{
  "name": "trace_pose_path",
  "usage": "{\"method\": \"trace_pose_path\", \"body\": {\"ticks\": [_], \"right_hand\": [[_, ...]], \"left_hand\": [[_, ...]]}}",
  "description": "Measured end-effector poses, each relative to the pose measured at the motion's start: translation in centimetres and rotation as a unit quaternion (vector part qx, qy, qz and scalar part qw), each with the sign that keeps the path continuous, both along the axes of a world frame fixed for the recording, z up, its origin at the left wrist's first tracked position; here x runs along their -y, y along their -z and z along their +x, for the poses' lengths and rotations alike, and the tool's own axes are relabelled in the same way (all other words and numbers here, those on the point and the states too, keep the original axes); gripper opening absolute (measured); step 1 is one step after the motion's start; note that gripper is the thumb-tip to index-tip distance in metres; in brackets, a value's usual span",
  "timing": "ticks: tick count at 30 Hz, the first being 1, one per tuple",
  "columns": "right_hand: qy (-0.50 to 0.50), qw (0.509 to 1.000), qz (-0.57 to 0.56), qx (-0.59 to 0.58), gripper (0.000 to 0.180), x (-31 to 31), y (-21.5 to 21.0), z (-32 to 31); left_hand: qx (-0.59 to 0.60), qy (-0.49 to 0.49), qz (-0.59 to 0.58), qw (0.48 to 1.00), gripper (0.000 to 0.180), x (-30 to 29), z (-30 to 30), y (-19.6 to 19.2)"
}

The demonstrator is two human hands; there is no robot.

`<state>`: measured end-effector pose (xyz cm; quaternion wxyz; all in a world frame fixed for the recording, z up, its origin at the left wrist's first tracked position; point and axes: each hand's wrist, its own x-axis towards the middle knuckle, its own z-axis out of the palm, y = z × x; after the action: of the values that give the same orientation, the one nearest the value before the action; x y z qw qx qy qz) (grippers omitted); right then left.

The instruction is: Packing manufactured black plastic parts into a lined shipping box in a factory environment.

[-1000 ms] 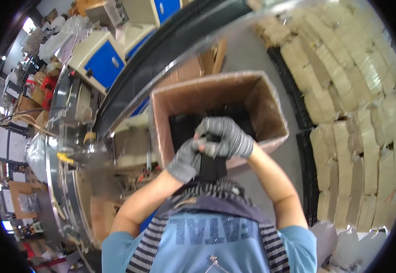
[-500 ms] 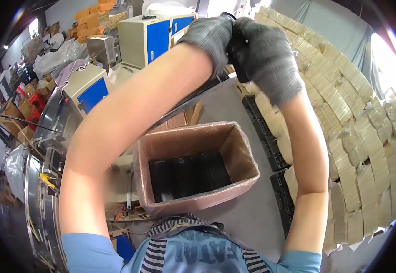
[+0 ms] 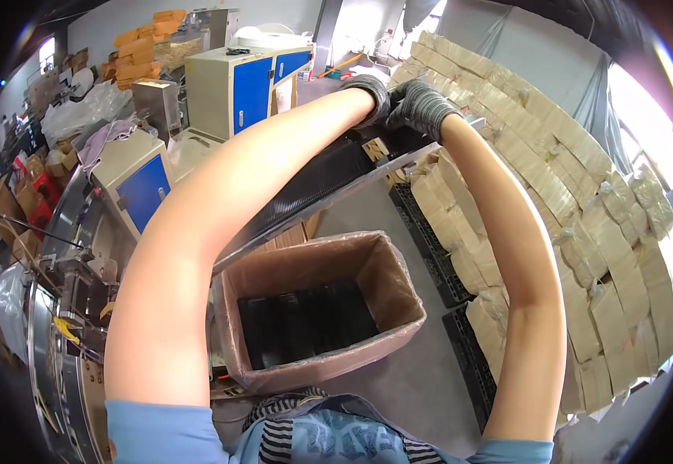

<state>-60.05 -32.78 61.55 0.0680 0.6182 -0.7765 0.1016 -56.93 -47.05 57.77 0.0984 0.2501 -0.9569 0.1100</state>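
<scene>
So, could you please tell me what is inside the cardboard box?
Black items lie side by side in the cardboard box; whatever lies beneath them is covered.

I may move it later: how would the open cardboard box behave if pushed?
The box would probably hold its shape, its walls standing upright. The black contents across its bottom likely add weight. Its shiny plastic liner may feel slippery.

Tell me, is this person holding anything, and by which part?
I can't tell: the gloved left hand and right hand are close together beyond the ribbed black belt, and any grip is hidden.
</scene>
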Motion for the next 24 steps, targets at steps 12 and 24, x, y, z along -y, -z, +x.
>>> {"method": "trace_pose_path", "body": {"ticks": [12,24], "right_hand": [[-0.041,0.999,0.031,0.005,0.027,0.9,2.3,1.3],[0.017,0.989,0.061,-0.130,0.023,-0.7,1.0,4.4]], "left_hand": [[-0.345,0.170,0.035,0.922,0.016,-4.9,12.1,6.6],[-0.329,0.279,0.060,0.900,0.039,-8.1,16.5,11.6]]}}
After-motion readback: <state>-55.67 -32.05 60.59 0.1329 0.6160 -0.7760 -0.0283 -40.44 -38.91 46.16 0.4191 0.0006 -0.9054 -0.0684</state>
